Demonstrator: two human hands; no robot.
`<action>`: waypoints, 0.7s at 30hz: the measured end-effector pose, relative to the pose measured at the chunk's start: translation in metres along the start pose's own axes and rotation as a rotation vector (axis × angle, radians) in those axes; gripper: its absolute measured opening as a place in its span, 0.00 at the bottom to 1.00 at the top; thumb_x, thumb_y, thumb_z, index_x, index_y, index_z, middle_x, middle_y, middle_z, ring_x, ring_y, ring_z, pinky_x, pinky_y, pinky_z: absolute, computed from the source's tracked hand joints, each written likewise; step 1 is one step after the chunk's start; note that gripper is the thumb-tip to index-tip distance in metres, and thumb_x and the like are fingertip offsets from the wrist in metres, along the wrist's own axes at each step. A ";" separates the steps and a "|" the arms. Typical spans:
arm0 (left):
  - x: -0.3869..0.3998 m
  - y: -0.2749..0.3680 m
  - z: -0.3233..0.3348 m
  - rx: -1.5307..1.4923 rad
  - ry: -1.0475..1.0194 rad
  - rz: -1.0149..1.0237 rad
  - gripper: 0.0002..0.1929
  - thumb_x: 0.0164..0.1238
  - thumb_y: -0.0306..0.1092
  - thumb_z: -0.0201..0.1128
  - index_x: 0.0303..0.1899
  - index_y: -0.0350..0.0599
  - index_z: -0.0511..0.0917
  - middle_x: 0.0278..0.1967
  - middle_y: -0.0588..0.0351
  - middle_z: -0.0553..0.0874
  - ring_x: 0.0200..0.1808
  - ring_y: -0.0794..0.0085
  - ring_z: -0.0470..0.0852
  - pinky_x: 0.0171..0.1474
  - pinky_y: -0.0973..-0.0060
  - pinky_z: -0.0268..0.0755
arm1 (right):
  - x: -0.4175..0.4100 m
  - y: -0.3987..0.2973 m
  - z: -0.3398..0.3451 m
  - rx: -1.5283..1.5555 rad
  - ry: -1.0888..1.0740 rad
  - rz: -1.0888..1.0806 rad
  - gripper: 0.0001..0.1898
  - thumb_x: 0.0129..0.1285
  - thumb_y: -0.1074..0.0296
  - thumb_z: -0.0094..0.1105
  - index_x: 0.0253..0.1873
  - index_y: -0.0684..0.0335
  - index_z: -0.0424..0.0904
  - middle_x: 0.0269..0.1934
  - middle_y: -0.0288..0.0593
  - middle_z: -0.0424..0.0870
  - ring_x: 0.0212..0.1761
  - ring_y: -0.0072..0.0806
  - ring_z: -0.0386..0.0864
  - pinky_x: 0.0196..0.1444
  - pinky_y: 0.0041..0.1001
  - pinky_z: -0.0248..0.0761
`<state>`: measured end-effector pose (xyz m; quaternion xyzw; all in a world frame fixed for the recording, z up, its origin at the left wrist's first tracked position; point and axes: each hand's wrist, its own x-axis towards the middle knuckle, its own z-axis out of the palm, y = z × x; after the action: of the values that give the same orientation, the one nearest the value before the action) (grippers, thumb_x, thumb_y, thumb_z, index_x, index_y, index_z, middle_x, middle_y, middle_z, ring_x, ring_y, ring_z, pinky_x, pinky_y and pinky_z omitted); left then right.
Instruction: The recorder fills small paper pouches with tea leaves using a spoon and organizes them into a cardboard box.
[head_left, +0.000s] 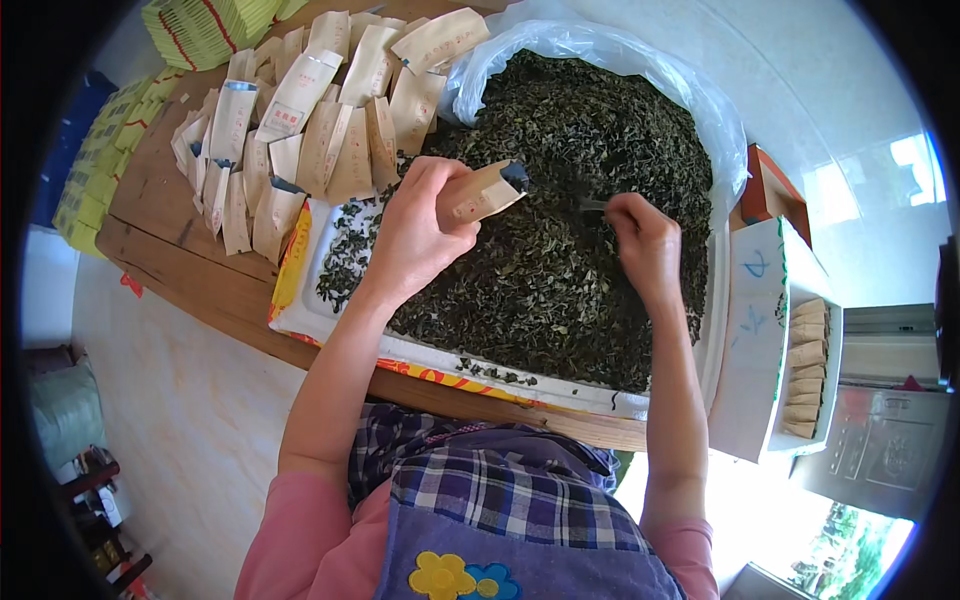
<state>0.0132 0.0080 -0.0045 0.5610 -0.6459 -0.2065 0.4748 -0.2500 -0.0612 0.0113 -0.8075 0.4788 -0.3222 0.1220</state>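
My left hand (424, 232) holds a small brown paper packet (480, 196) tilted over a big heap of dark dried leaves (570, 292), its unsealed, dark-lined mouth facing right. To the right, just over the heap, my right hand (645, 240) pinches a thin clear tool (595, 205), whose far end disappears among the leaves; its exact kind cannot be told. The leaves lie in a white foam tray (427, 354) and spill from a clear plastic bag (724, 142) at the back. Many more paper packets (349, 154) stand and lie left of the heap, some with dark inner lining showing.
A white foam box (750, 337) at the right holds a row of brown packets (806, 375), beside an orange-brown box (780, 184). Stacks of yellow-green packaging (199, 34) sit on the far left of the wooden table (187, 259). The table's front edge runs close before my apron.
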 end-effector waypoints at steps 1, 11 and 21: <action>0.000 -0.001 0.001 -0.025 -0.002 -0.023 0.22 0.47 0.23 0.67 0.48 0.38 0.72 0.45 0.52 0.76 0.50 0.60 0.78 0.56 0.70 0.69 | 0.004 0.005 0.007 0.087 -0.050 0.096 0.05 0.62 0.81 0.58 0.42 0.66 0.78 0.34 0.43 0.84 0.35 0.26 0.83 0.38 0.24 0.74; 0.000 0.001 0.002 -0.047 -0.015 -0.071 0.22 0.47 0.22 0.67 0.48 0.39 0.72 0.45 0.53 0.76 0.51 0.64 0.77 0.58 0.71 0.66 | 0.009 0.000 -0.013 0.771 -0.047 0.323 0.03 0.67 0.78 0.57 0.43 0.68 0.78 0.39 0.41 0.84 0.39 0.26 0.83 0.48 0.26 0.76; -0.002 0.000 0.005 -0.097 -0.051 -0.005 0.24 0.47 0.23 0.69 0.50 0.40 0.72 0.46 0.55 0.77 0.50 0.65 0.78 0.56 0.72 0.68 | 0.022 -0.087 -0.022 0.077 0.003 -0.306 0.06 0.59 0.83 0.60 0.40 0.66 0.80 0.36 0.43 0.84 0.37 0.31 0.83 0.37 0.24 0.74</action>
<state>0.0087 0.0085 -0.0077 0.5333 -0.6457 -0.2528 0.4845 -0.1961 -0.0324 0.0808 -0.8652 0.3378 -0.3563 0.1016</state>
